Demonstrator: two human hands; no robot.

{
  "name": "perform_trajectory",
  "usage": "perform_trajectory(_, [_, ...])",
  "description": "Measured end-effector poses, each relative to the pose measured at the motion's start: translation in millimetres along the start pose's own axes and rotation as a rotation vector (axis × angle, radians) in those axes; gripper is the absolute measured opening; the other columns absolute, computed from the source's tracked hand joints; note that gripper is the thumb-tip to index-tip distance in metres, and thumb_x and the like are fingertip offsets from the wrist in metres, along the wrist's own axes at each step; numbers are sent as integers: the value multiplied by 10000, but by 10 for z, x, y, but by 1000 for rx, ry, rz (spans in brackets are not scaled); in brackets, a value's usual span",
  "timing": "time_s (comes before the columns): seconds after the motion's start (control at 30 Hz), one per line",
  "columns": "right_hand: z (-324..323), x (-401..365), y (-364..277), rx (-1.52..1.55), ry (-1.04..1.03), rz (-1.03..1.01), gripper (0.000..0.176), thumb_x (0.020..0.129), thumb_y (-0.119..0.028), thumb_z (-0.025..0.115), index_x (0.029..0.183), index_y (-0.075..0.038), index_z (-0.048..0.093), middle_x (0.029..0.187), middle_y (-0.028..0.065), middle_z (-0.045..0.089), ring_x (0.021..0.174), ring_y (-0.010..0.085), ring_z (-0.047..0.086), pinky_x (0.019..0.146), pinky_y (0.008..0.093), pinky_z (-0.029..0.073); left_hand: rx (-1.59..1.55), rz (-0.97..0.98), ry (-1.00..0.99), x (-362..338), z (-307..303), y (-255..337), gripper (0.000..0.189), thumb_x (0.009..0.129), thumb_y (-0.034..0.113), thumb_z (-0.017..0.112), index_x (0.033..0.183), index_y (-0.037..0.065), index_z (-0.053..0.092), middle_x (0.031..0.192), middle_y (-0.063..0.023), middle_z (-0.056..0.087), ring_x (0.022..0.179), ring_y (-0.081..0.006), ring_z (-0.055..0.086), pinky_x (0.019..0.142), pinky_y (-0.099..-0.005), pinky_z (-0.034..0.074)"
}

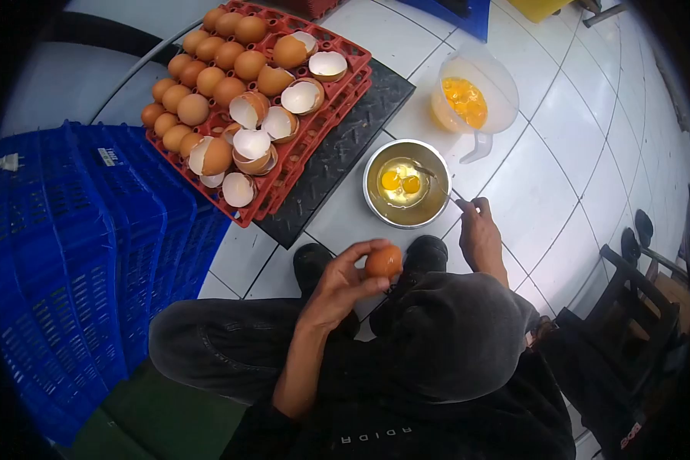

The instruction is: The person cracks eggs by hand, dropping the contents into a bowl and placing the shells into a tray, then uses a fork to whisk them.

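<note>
The brown egg [383,261] is above the person's lap, just before the near edge of the tiled floor [544,176]. The fingers of the left hand [341,287] close around it from the left. The right hand [479,234] pinches the handle of a metal utensil [437,184], which leans into the steel bowl [372,205] with two yolks. The bowl stands beside the right edge of the black mat [353,138]. On the mat is the red egg tray [318,138], and beyond the bowl a plastic jug [498,92].
</note>
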State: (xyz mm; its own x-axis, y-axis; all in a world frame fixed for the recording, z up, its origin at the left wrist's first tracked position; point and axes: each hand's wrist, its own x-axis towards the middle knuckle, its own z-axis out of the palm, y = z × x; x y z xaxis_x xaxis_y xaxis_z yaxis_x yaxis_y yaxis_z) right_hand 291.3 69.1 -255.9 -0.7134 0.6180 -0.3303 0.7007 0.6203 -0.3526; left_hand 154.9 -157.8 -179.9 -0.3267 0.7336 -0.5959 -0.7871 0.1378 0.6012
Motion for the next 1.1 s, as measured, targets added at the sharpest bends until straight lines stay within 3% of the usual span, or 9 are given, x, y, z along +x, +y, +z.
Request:
perform_trajectory(0.07, [53,-13,70,-10,16,4,291,900,-29,480,1159,-104,587,1122,150,534,815,360,644,702,444,544,23,3,-109,-98,-49,-17,640,703,-47,770,1285,39,516,1255,-101,530,1143,-218,553,992,-323,458])
perform_trajectory(0.17, [139,-13,163,18,27,7,269,909,-40,479,1147,-99,589,1133,150,537,815,364,645,699,447,543,336,30,-236,-195,-59,36,732,613,-53,816,1276,73,533,1229,-72,525,1200,-241,511,1009,-345,451])
perform_trajectory(0.27, [154,5,144,25,42,6,254,912,-48,479,1134,-94,594,1135,150,540,806,365,646,692,450,543,758,-17,-184,-200,72,146,768,567,-25,837,1267,114,551,1209,-65,518,1224,-251,486,1004,-361,455])
perform_trajectory(0.37, [137,27,105,49,32,-5,246,911,-59,483,1126,-91,597,1127,150,546,800,361,646,687,453,542,723,-45,-122,-150,21,69,724,602,-121,769,1256,92,544,1308,-84,476,1222,-277,500,1022,-413,468])
perform_trajectory(0.47, [92,35,54,39,75,-36,241,908,-69,490,1122,-92,597,1098,146,561,788,353,648,680,455,540,941,-41,43,-100,28,93,660,655,-116,747,1248,91,544,1292,-83,486,1206,-263,511,979,-381,501])
perform_trajectory(0.57, [24,19,-14,37,83,-34,238,905,-68,488,1117,-85,595,1055,148,579,791,351,642,677,449,532,818,-13,236,-35,-168,-39,618,702,-108,729,1258,68,526,1264,-96,498,1165,-233,540,930,-343,518])
perform_trajectory(0.77, [111,-65,4,202,90,-46,236,897,-60,486,1110,-49,588,987,177,596,854,371,614,742,445,501,312,34,423,106,-278,117,607,751,-106,688,1300,39,475,1247,-127,486,1082,-225,597,894,-295,509])
perform_trajectory(0.87, [149,-90,5,334,67,4,241,898,-59,485,1116,-31,583,997,196,608,887,379,607,781,446,485,316,193,361,277,-322,9,593,773,-99,667,1313,41,465,1252,-133,479,1080,-241,604,914,-300,497])
perform_trajectory(1.1, [118,-216,-117,521,54,108,258,911,-57,486,1145,-21,586,1050,218,617,946,380,607,832,429,476,86,148,190,728,-243,-104,581,802,-94,635,1333,33,434,1254,-136,471,1124,-235,572,983,-308,457])
